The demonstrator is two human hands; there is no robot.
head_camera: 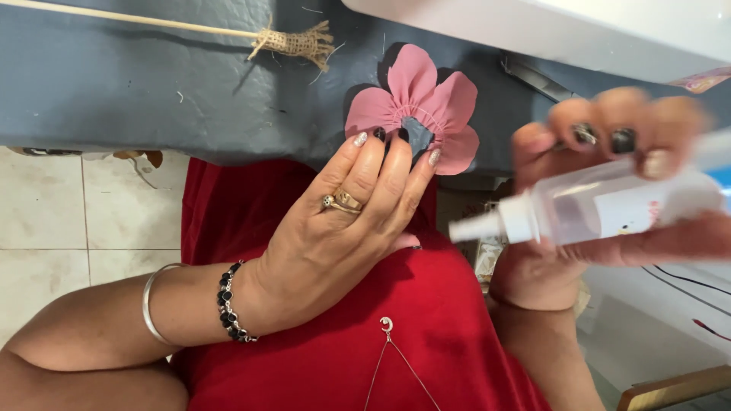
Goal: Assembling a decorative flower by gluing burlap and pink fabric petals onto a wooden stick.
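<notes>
Fingers spread and nearly flat, the left hand (343, 228) closes on nothing; its painted fingertips (378, 135) press the lower edge of the pink fabric flower (426, 106), which lies on the blue-grey cloth surface (114, 91) to the right of a burlap-tipped stick (293, 42). Further right, the right hand (601, 190) is wrapped firmly around a clear glue bottle (601, 205), held sideways with its white nozzle (487, 224) aimed left toward the flower. With that hand blurred, glue could drip short onto the red garment (426, 320), or the lightly pinned petals could shift and loosen their gathers.
</notes>
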